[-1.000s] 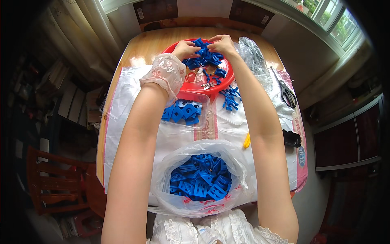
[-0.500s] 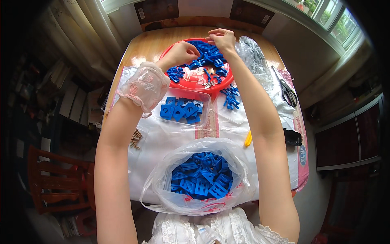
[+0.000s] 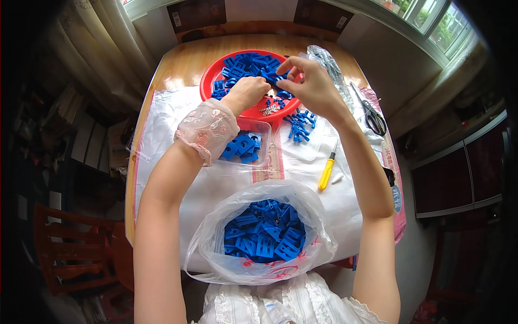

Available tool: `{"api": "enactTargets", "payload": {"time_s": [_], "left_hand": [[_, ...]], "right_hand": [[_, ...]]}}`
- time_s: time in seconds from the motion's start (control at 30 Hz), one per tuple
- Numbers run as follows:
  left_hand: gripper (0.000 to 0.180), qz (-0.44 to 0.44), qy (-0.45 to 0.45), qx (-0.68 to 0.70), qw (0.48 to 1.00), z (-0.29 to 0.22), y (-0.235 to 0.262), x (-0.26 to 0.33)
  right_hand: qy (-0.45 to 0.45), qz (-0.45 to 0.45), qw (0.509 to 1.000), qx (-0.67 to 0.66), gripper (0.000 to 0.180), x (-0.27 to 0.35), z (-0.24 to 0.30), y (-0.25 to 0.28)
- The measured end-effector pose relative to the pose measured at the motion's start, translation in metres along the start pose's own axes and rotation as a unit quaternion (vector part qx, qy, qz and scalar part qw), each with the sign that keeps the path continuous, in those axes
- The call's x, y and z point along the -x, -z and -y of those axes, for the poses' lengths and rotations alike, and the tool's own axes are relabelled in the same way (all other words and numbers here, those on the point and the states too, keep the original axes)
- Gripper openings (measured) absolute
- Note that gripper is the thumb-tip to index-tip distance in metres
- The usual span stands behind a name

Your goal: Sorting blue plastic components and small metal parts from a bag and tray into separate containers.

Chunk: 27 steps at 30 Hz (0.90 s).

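Wooden table point(image 3: 174, 66), partly covered by a white sheet point(image 3: 162, 124), across the middle of the frame. Upper centre: a round red tray point(image 3: 204, 86) holds heaped blue pieces point(image 3: 247, 60) and, near its lower edge, small silvery rings point(image 3: 270, 110). Left hand point(image 3: 249, 93), over the tray, has fingers bunched; whether they grip anything cannot be told. Right hand point(image 3: 308, 81), at the tray's right side, has thumb and forefinger parted. Centre: a clear box point(image 3: 268, 144) contains flat blue squares point(image 3: 243, 146). Lower centre: an open plastic bag point(image 3: 209, 237) is filled with blue parts point(image 3: 264, 232).
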<state>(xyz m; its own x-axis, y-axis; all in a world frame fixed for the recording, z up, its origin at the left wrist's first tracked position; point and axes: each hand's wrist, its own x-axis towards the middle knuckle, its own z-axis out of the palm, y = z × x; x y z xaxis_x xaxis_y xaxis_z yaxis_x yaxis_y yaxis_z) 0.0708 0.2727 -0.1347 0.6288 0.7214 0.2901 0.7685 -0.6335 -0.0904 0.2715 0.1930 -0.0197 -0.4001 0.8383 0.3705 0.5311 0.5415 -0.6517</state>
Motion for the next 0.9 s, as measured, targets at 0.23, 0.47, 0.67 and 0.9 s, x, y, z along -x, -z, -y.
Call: {"api": "enactTargets", "payload": {"time_s": [0.23,0.47,0.67,0.9], "left_hand": [[0.021,-0.063,0.138,0.316,0.937,-0.040,0.077,0.030],[0.024,0.010,0.094,0.401,0.911,-0.113,0.070,0.036],[0.020,-0.019,0.104,0.341,0.934,-0.131,0.030,0.013],[0.017,-0.044,0.087,0.332,0.938,-0.127,0.026,0.016]], "right_hand": [[-0.062,0.036,0.995,0.063,0.020,0.060,-0.023,0.012],[-0.074,0.014,0.990,0.120,0.022,0.083,-0.058,0.005],[-0.223,0.056,0.973,-0.007,0.020,0.081,-0.068,-0.006],[-0.064,-0.070,0.985,0.147,0.011,0.091,-0.100,0.002]]}}
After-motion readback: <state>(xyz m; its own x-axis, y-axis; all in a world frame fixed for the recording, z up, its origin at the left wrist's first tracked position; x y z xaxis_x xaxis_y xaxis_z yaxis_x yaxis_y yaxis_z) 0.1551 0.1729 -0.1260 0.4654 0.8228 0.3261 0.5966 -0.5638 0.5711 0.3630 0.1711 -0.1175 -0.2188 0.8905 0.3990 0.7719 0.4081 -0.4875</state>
